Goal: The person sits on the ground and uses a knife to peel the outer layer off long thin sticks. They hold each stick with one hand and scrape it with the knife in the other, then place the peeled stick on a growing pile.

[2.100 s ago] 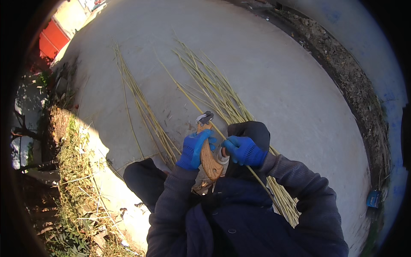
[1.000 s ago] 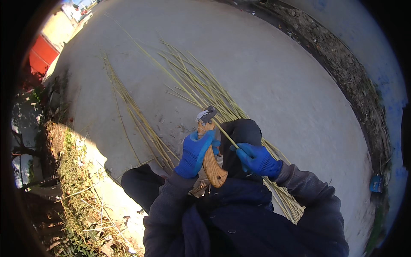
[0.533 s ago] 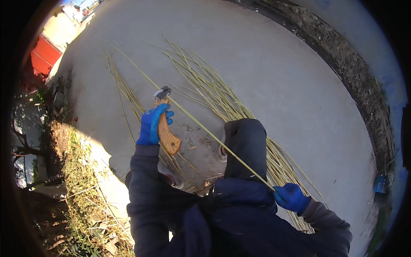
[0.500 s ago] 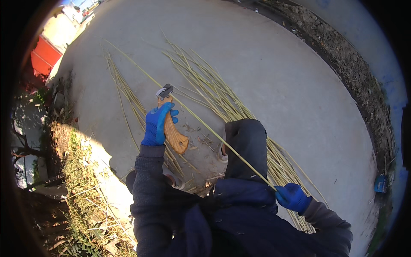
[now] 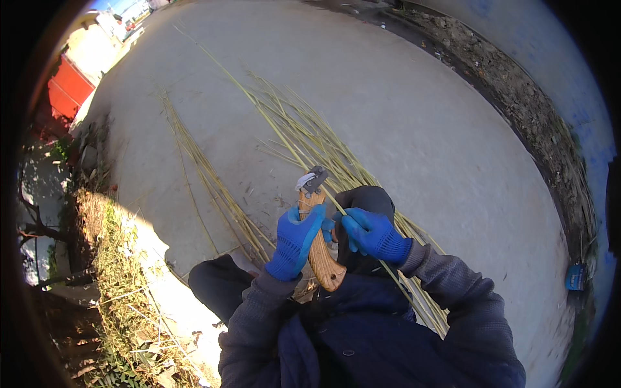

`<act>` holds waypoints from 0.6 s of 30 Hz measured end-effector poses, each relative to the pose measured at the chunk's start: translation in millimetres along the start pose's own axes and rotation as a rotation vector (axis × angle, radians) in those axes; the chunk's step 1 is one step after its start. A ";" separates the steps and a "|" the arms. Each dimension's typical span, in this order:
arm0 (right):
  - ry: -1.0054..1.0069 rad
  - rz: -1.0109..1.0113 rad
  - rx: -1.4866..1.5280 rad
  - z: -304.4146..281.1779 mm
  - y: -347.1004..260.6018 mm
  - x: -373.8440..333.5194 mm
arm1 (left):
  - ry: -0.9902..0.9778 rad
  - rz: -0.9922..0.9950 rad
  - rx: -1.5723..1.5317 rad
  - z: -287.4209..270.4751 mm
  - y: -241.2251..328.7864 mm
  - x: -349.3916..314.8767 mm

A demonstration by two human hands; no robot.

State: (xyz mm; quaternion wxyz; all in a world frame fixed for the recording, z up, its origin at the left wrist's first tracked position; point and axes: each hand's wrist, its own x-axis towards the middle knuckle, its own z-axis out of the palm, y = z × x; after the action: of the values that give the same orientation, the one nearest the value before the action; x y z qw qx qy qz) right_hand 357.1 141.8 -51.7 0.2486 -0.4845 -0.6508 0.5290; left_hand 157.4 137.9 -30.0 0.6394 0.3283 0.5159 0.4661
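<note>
while l hand wraps wooden-handled tool, r hand has fingers curled round stalk, prob. to steady it.

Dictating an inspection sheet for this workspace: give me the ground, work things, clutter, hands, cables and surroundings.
Surface: grey paved ground, mostly shaded.
Job's things: wooden-handled tool, its metal head at a long stalk; larger stalk bundle on the ground, smaller bundle to its left.
Clutter: dry plant litter at left.
Hands: both blue-gloved; left hand grips the tool's handle, right hand holds the stalk.
Cables: nothing seen.
Surroundings: red panel upper left; small blue object far right.
</note>
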 end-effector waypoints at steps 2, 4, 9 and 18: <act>0.096 -0.163 -0.138 8.8 10.8 2.4 | -0.034 -0.074 0.069 -2.4 -13.5 -6.6; 0.155 -0.270 -0.327 12.1 22.7 -15.6 | 0.073 0.001 0.040 -29.2 -14.7 9.4; -0.160 -0.172 -0.232 -10.5 47.5 -125.3 | 0.382 0.354 -0.071 -177.8 37.4 86.7; -0.314 0.110 -0.031 -31.5 7.1 -111.5 | 0.345 0.396 -0.041 -191.7 53.4 76.3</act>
State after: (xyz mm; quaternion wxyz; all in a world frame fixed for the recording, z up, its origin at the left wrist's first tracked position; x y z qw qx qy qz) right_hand 431.4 56.0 -27.3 0.1069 -0.4347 -0.6623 0.6008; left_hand -38.9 216.3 -57.2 0.4447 0.3254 0.5334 0.6417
